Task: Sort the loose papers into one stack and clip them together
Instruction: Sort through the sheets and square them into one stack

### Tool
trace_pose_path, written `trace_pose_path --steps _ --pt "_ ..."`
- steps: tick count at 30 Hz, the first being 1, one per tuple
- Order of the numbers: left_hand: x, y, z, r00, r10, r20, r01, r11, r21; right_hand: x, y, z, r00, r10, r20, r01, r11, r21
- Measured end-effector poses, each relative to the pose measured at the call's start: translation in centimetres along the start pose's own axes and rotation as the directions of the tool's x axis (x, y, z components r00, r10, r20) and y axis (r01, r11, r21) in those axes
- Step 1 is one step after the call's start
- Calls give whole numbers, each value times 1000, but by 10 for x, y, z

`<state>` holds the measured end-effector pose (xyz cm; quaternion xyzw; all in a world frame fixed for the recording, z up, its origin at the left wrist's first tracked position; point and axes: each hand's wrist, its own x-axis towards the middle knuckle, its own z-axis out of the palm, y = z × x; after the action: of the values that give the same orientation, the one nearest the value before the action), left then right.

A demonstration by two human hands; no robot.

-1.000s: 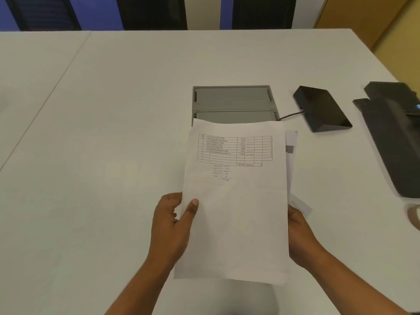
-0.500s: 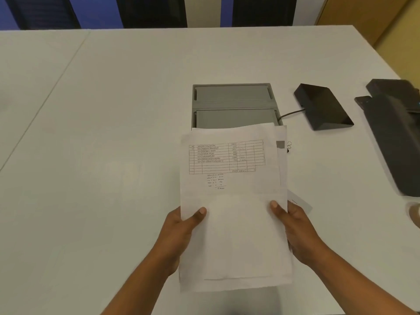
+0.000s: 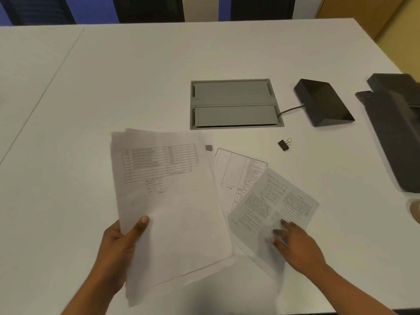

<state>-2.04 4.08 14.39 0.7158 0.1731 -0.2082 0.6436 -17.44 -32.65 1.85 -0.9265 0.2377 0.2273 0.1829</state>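
My left hand (image 3: pixel 120 248) grips a bundle of white papers (image 3: pixel 172 208) by its lower left edge, thumb on top; the top sheet carries a printed table. Two loose sheets lie on the table to the right: a sheet with dense text (image 3: pixel 272 212) and, partly under it, a sheet with a ruled form (image 3: pixel 231 176). My right hand (image 3: pixel 295 244) rests flat with spread fingers on the lower part of the text sheet. A small black binder clip (image 3: pixel 284 144) lies on the table beyond the loose sheets, untouched.
A grey cable hatch (image 3: pixel 234 103) is set into the white table (image 3: pixel 113 87) behind the papers. A black wedge-shaped device (image 3: pixel 322 103) with a cable sits right of it. A large dark device (image 3: pixel 397 133) stands at the right edge.
My right hand let go of the bundle and moved right onto the text sheet. The bundle swung left in my left hand, uncovering two loose sheets and the binder clip.
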Motion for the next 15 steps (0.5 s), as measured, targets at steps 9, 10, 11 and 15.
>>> trace_pose_path --steps 9,10,11,15 --pt "-9 -14 -5 1000 -25 -2 25 1000 -2 15 -2 -7 727 686 -34 -647 700 303" --pt "-10 -14 -3 999 -33 -5 33 999 -4 21 -2 -7 720 693 -22 -649 685 330" --pt "-10 -14 -2 999 -38 -6 38 999 -5 26 -2 -7 717 697 -10 -648 672 358" --pt "-11 -13 4 999 -51 -6 51 999 7 41 1 -9 689 719 86 -570 466 676"
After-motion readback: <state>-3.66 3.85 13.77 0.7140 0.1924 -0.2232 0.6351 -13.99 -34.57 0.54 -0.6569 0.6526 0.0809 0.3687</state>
